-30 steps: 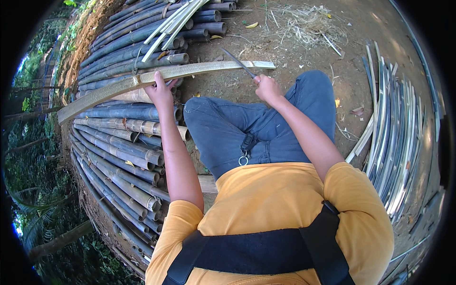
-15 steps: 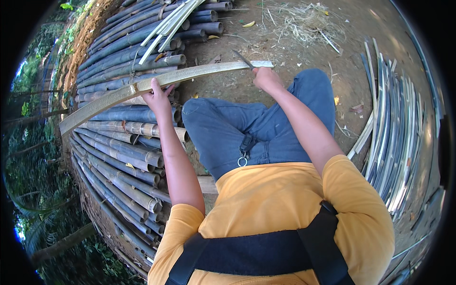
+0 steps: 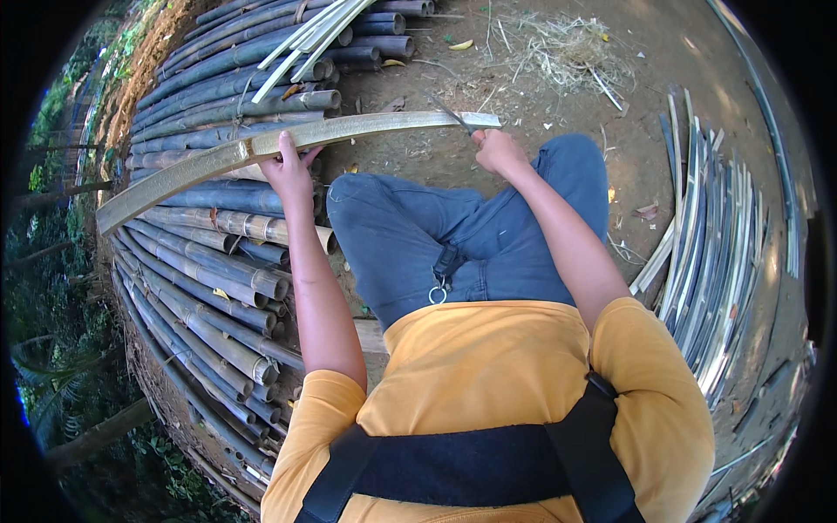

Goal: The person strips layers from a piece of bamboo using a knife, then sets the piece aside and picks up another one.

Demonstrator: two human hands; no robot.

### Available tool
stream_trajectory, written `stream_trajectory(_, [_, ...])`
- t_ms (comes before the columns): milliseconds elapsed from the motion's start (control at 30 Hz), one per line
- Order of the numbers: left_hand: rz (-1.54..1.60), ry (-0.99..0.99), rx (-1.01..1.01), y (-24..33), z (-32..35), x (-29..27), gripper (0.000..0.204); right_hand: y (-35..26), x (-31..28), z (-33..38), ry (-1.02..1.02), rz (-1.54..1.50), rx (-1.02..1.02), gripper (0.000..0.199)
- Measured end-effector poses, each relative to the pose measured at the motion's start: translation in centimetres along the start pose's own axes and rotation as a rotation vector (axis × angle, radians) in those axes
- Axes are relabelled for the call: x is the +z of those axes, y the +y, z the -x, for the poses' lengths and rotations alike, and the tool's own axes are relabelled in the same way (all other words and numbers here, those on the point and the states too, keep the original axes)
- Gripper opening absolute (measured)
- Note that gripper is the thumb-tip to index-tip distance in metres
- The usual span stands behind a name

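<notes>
A long split bamboo strip [image 3: 349, 128] spans from the far left to a spot in front of my right knee, its pale inner face turned up. My left hand [image 3: 288, 166] grips it near a node, thumb on top and fingers underneath. In my right hand [image 3: 500, 152] is a knife [image 3: 454, 113], held by the handle with the fingers closed round it. The dark blade lies across the strip close to its right end; whether it bites into the bamboo I cannot tell.
Dark bamboo poles [image 3: 253, 222] are stacked along my left. Pale split strips [image 3: 314, 39] lie on top of them. A heap of shavings [image 3: 567, 57] sits on the dirt ahead. To my right lies a bundle of thin bamboo strips [image 3: 711, 261].
The bamboo strip's left end has shifted slightly up and left with my left hand. My right hand and the knife have moved slightly right and down. Both hands keep their hold.
</notes>
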State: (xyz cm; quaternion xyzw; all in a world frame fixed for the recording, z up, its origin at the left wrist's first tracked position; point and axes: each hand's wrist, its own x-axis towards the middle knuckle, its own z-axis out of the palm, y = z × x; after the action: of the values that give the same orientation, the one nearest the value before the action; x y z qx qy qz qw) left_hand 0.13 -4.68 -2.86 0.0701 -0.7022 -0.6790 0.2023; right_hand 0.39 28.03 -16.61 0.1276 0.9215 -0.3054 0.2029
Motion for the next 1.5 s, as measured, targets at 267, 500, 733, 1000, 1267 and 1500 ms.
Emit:
stream_trajectory(267, [0.033, -0.143, 0.032, 1.5, -1.6, 1.5, 0.031, 2.6, 1.9, 0.4, 0.192, -0.255, -0.136, 0.019])
stream_trajectory(500, [0.049, -0.199, 0.161, 4.5, -1.4, 5.0, 0.035, -3.3, -4.6, 8.0, 0.228, -0.462, -0.253, 0.018])
stream_trajectory(733, [0.06, -0.079, 0.235, 5.8, 0.2, 8.5, 0.03, -8.2, -10.0, 16.4, 0.217, -0.461, -0.387, 0.015])
stream_trajectory(1000, [-0.166, -0.016, 0.418, 6.5, 1.2, 11.2, 0.032, -10.3, -7.6, 17.0, 0.303, -0.44, -0.446, 0.015])
stream_trajectory(1267, [-0.177, -0.024, 0.419, 7.0, 1.4, 11.5, 0.03, -8.8, -6.5, 15.2, 0.306, -0.429, -0.407, 0.016])
stream_trajectory(1500, [-0.171, -0.044, 0.378, 7.1, 0.7, 11.7, 0.031, -7.2, -7.1, 11.6, 0.212, -0.373, -0.295, 0.014])
